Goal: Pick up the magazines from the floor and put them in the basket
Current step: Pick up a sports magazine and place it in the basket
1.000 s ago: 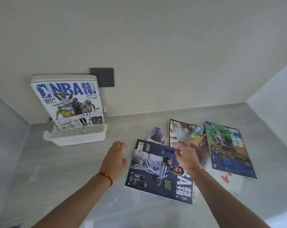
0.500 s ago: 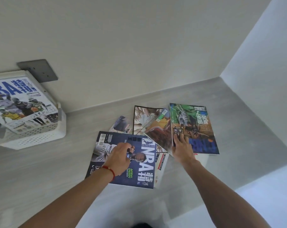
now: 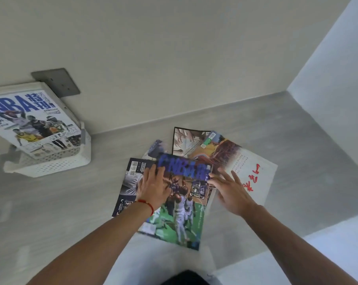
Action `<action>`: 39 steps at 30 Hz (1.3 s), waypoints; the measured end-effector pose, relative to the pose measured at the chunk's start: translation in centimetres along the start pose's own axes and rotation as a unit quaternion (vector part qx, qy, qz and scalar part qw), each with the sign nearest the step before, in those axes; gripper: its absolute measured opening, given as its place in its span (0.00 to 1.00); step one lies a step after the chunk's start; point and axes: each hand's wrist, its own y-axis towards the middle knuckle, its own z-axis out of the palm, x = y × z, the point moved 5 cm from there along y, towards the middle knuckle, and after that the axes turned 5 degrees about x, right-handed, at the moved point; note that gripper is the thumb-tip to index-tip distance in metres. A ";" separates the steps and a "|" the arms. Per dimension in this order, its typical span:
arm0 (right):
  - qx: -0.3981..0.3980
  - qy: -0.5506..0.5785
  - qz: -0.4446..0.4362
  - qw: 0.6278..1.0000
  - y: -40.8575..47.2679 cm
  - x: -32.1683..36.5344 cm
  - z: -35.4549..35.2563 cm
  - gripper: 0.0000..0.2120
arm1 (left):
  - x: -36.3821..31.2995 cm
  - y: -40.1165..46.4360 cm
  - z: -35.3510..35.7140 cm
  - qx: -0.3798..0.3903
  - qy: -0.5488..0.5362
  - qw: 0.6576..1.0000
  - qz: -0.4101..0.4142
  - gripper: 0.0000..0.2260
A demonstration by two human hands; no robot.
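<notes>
My left hand (image 3: 153, 188), fingers spread, lies flat on the green magazine (image 3: 180, 206), which sits atop the pile on the floor (image 3: 50, 202). My right hand (image 3: 230, 192), also spread, has its fingertips at that magazine's right edge; I cannot tell whether it grips. Beneath the green magazine, at left, lies a dark magazine (image 3: 128, 182); behind it, a brown magazine (image 3: 206, 147) and a small card (image 3: 155, 149); at right, a white sheet (image 3: 254, 171) with red writing. A red cord (image 3: 147, 203) circles my left wrist. The white basket (image 3: 50, 163) stands well apart at left against the wall (image 3: 174, 58), holding an upright NBA magazine (image 3: 30, 120) tilted back, below a grey socket plate (image 3: 57, 83).
</notes>
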 end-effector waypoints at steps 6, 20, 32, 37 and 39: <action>0.029 0.007 0.091 0.995 0.3 4.7 2.8 0.28 | 2.0 -3.7 4.2 -0.016 -0.023 0.992 -0.120 0.46; 0.017 -0.016 0.218 0.976 -1.3 15.2 5.5 0.35 | 9.6 -8.5 3.3 -0.098 -0.380 0.905 -0.162 0.15; -0.007 0.423 0.154 0.893 5.8 24.9 1.4 0.16 | 23.2 -12.2 -6.3 -0.166 -0.548 0.820 -0.005 0.15; -0.022 0.402 0.082 0.912 11.6 31.2 -4.1 0.08 | 29.8 -13.0 -12.5 -0.201 -0.534 0.821 -0.005 0.19; -0.054 0.390 0.053 0.918 14.3 33.3 -7.5 0.08 | 32.0 -13.1 -16.3 -0.225 -0.518 0.825 0.001 0.22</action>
